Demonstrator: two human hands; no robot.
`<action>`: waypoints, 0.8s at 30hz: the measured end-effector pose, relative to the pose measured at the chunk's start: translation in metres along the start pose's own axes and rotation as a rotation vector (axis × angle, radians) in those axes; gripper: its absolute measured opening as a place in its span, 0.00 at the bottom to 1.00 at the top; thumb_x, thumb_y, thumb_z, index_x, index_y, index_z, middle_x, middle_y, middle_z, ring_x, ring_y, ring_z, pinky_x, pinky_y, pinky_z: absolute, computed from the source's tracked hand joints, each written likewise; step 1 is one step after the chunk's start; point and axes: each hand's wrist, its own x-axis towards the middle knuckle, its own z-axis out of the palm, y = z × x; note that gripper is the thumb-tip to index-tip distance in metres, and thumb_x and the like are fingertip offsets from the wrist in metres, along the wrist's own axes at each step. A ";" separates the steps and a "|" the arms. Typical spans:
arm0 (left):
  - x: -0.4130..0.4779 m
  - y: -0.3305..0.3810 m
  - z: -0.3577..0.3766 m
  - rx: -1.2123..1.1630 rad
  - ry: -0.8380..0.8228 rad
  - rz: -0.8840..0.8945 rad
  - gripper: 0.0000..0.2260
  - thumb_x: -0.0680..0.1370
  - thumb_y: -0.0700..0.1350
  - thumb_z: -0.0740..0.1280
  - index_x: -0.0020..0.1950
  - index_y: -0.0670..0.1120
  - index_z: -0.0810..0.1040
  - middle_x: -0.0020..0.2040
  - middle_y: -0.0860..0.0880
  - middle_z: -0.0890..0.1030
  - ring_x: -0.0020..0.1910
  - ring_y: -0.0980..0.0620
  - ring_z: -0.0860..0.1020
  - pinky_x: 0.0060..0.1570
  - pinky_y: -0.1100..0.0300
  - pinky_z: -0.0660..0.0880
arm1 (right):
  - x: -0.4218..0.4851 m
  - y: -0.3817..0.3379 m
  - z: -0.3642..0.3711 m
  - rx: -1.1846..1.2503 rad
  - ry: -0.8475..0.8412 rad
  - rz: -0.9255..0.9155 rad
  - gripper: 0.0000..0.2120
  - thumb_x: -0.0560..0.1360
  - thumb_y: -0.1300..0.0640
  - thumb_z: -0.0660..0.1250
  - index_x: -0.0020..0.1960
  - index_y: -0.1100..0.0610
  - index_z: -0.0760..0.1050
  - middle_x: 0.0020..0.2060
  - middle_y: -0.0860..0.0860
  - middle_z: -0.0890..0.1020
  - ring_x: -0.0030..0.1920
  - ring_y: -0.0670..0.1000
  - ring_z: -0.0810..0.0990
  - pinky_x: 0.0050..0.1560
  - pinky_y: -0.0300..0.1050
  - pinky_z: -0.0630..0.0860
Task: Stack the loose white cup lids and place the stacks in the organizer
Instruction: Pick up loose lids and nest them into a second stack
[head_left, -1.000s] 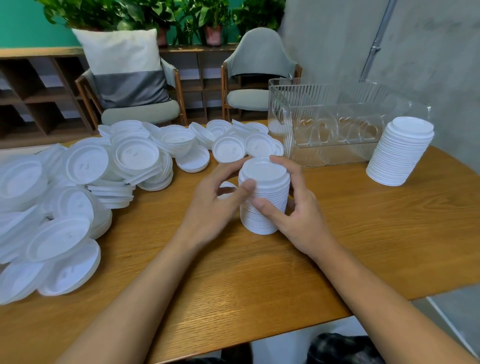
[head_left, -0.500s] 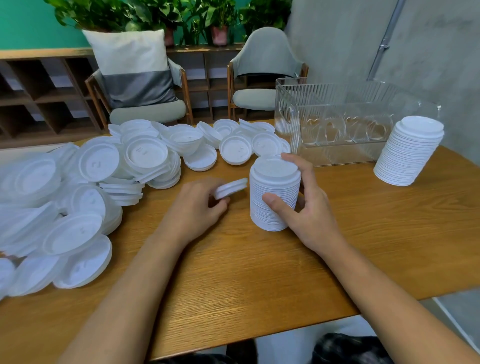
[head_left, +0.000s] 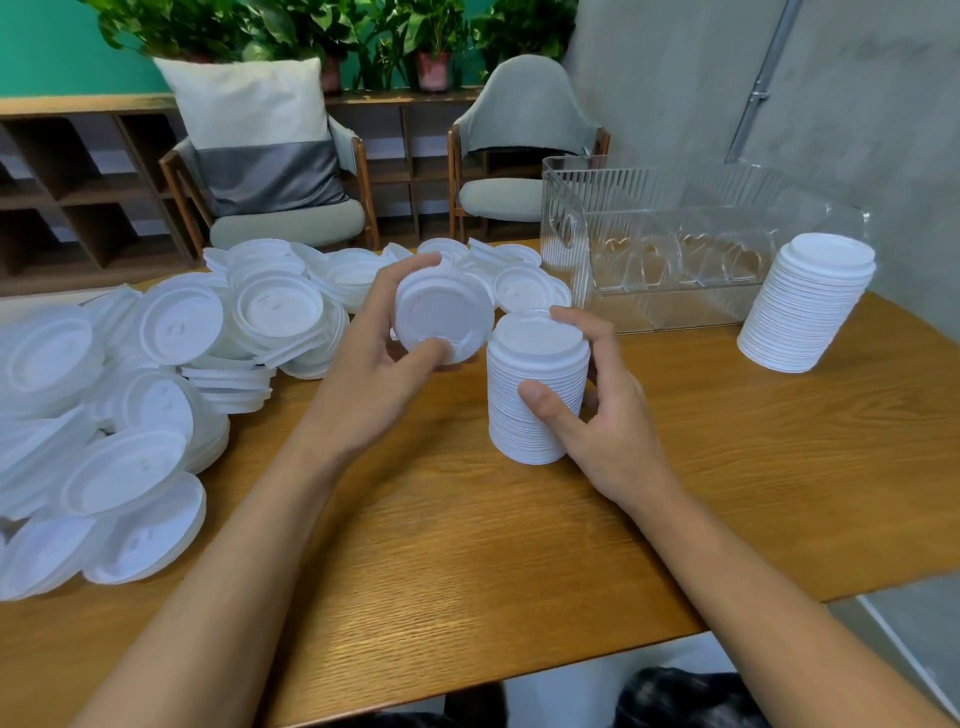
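Your left hand (head_left: 382, 376) pinched one lid (head_left: 441, 314), tilted, at frame centre, just above and left of the stack (head_left: 530, 415). Your right hand (head_left: 602, 421) gripped that stack upright on the table (head_left: 467, 545). Loose lids (head_left: 156, 389) lay at left. The organizer (head_left: 675, 249) stood upper right, with a second stack (head_left: 808, 312) just beside it.

A single lid (head_left: 442, 317), white and round, is held tilted above the bench (head_left: 467, 545) in the left hand (head_left: 374, 374), just left of the top of a short stack (head_left: 535, 387). That stack stands upright mid-bench, gripped by the right hand (head_left: 602, 415). A taller stack (head_left: 808, 304) stands at the right, just beside the clear ribbed organizer (head_left: 670, 244). Loose lids (head_left: 156, 374) lie heaped across the left and far side.
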 end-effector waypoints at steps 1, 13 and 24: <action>0.003 0.002 0.000 -0.044 -0.021 -0.010 0.29 0.80 0.36 0.67 0.76 0.59 0.68 0.66 0.56 0.74 0.63 0.52 0.77 0.55 0.53 0.83 | 0.000 0.001 0.000 -0.001 0.014 0.001 0.30 0.74 0.35 0.72 0.72 0.39 0.67 0.66 0.38 0.77 0.68 0.45 0.76 0.64 0.59 0.78; 0.032 0.011 0.025 -0.155 -0.167 -0.042 0.15 0.76 0.40 0.61 0.60 0.46 0.79 0.51 0.55 0.80 0.43 0.56 0.75 0.40 0.62 0.71 | 0.001 0.000 0.001 0.003 0.043 -0.024 0.31 0.74 0.36 0.73 0.73 0.41 0.67 0.66 0.41 0.78 0.68 0.49 0.78 0.63 0.60 0.79; 0.024 0.001 0.042 0.046 0.004 0.079 0.17 0.77 0.58 0.73 0.62 0.51 0.81 0.52 0.50 0.79 0.47 0.48 0.78 0.45 0.61 0.74 | 0.001 0.001 0.002 0.011 0.041 -0.056 0.35 0.76 0.38 0.72 0.78 0.41 0.63 0.72 0.45 0.75 0.72 0.48 0.75 0.67 0.58 0.78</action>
